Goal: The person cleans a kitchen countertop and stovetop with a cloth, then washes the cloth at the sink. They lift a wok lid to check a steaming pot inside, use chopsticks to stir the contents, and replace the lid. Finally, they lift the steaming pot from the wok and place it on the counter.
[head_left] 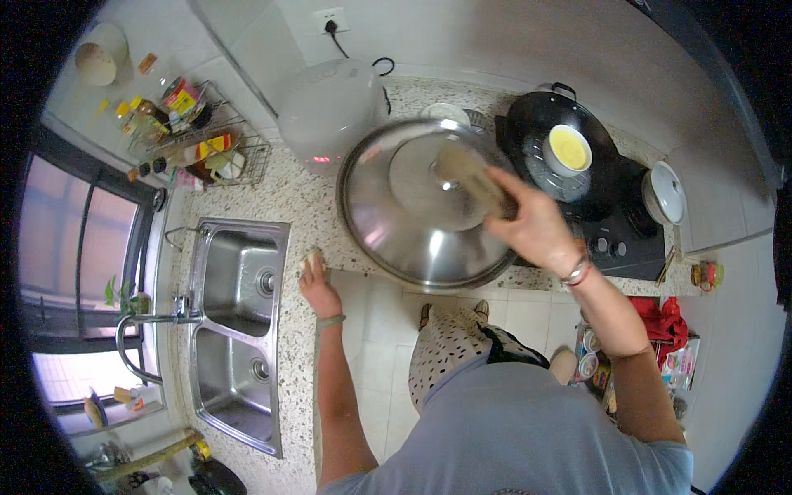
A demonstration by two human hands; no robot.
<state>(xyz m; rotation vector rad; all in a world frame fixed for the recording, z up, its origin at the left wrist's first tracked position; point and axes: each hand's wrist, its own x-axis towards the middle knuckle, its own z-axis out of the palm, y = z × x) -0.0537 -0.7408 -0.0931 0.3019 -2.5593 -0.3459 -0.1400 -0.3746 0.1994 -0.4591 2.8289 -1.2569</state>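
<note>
My right hand (536, 223) grips the handle of a large round stainless-steel lid (388, 223) with a see-through middle. The brownish handle is smeared by motion. Held up, the lid hangs over the counter and past its front edge. My left hand (317, 285) lies at the counter edge beside the sink, fingers stretched out and nothing visible in them. On the stove to the right, a black wok (596, 124) stands uncovered. Inside it, a white bowl (568, 150) with smooth yellow contents sits on a perforated steaming rack (540, 177).
A two-basin steel sink (285, 330) lies left. Behind the lid stands a pale appliance (326, 107) with a lit red display. Bottles fill a wire rack (256, 157) at the back left. A small lidded pot (665, 194) occupies the stove's right side (627, 247).
</note>
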